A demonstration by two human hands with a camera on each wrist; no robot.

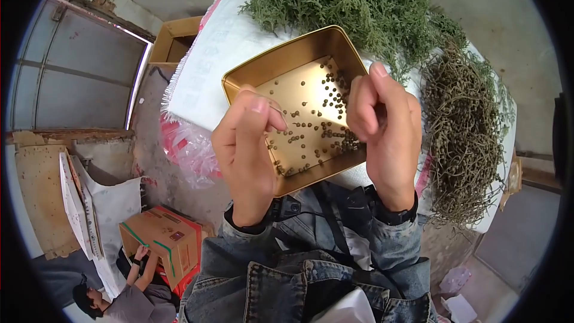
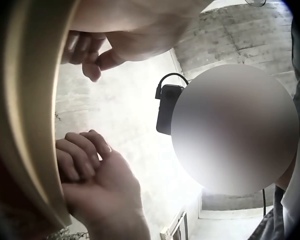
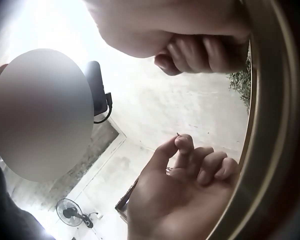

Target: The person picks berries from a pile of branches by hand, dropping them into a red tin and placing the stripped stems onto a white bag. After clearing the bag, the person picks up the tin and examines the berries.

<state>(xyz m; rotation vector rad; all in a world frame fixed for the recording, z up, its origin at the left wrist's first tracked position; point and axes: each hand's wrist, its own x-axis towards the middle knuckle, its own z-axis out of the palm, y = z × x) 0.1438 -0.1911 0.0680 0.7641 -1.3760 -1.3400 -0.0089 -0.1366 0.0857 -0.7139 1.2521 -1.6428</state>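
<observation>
A gold rectangular tin point(image 1: 281, 75) sits in front of the body, with many small round brown seeds point(image 1: 326, 127) scattered over its bottom, some with short stalks. Over its left side, my left hand point(image 1: 245, 143) pinches a tiny thin stalk between thumb and index finger; its tip shows in the right wrist view, where the left hand point(image 3: 185, 187) is low down. My right hand point(image 1: 391, 131) hovers over the tin's right side, fingers curled in and thumb raised. From the left wrist, those right-hand fingers point(image 2: 80, 155) look folded, with nothing showing in them.
Green leafy sprigs point(image 1: 341, 0) and a heap of dry brown stalks point(image 1: 463, 137) lie on a white woven sack point(image 1: 221, 42) beyond the tin. Another person point(image 1: 128, 299) reaches into a cardboard box point(image 1: 170, 239) at lower left. Pink plastic point(image 1: 188, 149) hangs beside the sack.
</observation>
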